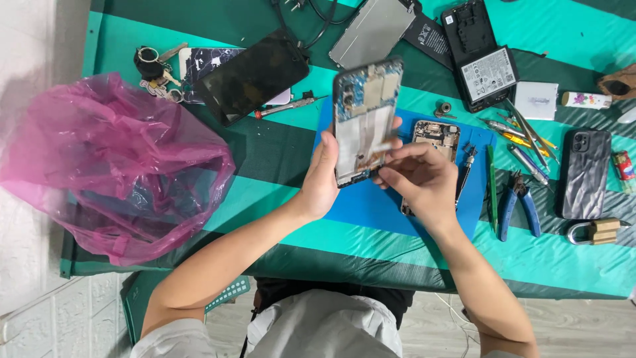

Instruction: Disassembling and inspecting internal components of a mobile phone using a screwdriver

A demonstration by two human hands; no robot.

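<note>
My left hand [322, 178] grips an opened phone [366, 119] by its left edge, held upright above the blue mat [358, 202], its bare frame and circuit boards facing me. My right hand [417, 178] touches the phone's lower right part, fingertips pinched on a small pale strip there. Partly behind my right hand, another opened phone body [437, 138] lies on the mat.
A pink plastic bag [109, 169] fills the table's left side. A dark phone screen [255, 76], keys [154, 66], a screwdriver [288, 106], pliers [520, 202], tweezers and drivers [523, 136], a battery [489, 76], a black phone case [584, 174] and a padlock [596, 232] lie around.
</note>
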